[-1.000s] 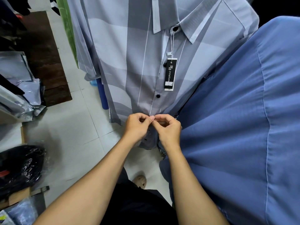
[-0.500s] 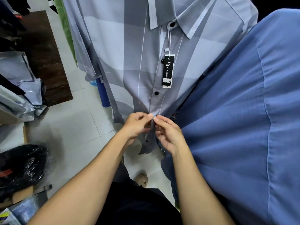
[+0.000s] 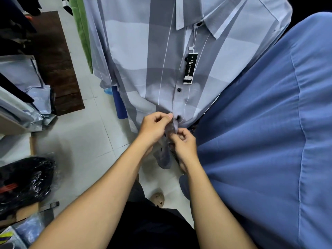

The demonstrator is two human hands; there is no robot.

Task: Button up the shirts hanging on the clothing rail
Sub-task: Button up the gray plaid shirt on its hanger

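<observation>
Both hands lower on placket than half second ago; dark button (image 3: pixel 178 117) now fastened just above them. Left hand (image 3: pixel 154 129) pinches placket edge between thumb and forefinger; right hand (image 3: pixel 183 143) curled, pinching fabric just below. Grey checked shirt (image 3: pixel 136 56) hangs centre, black tag (image 3: pixel 190 68) near collar. Blue shirt (image 3: pixel 260 132) beside it at right. Tiled floor (image 3: pixel 77 141) below.
</observation>
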